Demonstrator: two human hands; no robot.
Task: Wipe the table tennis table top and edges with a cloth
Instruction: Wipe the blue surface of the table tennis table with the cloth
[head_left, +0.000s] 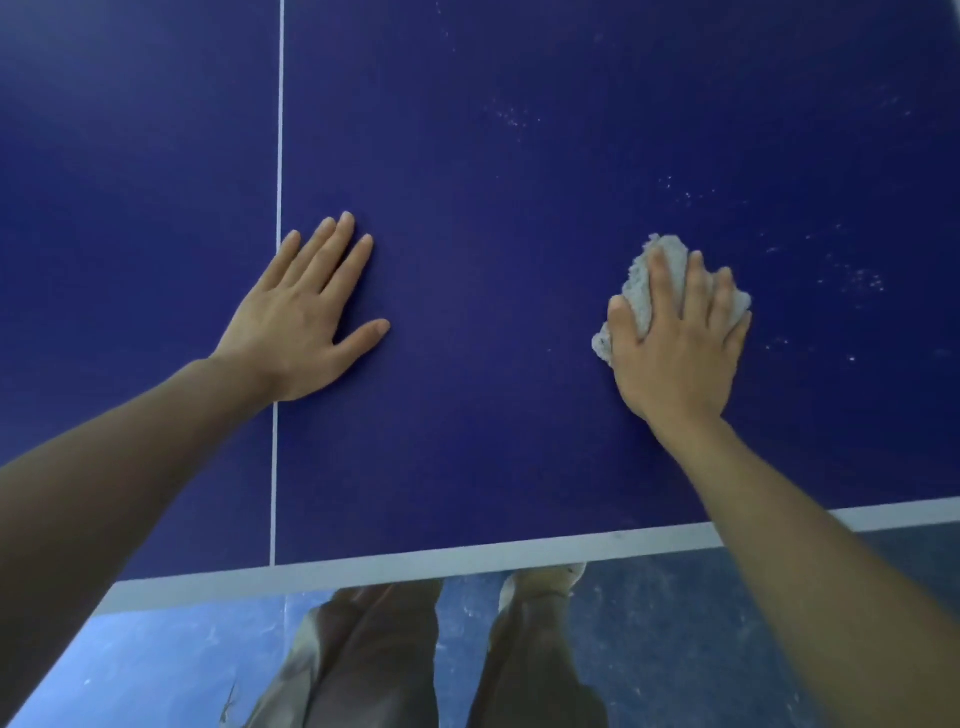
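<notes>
The dark blue table tennis table top (493, 156) fills most of the view, with a thin white centre line (280, 130) running away from me and a white stripe along its near edge (415, 564). My left hand (301, 312) lies flat on the top, fingers straight, its heel over the centre line. My right hand (680, 343) presses a bunched white cloth (641, 291) onto the top to the right, fingers spread over it. The cloth shows past the fingertips and by the thumb.
Pale specks of dust (852, 275) dot the blue top to the right of and beyond the cloth. Below the near edge are the grey-blue floor (701, 649) and my legs in brown trousers (374, 660).
</notes>
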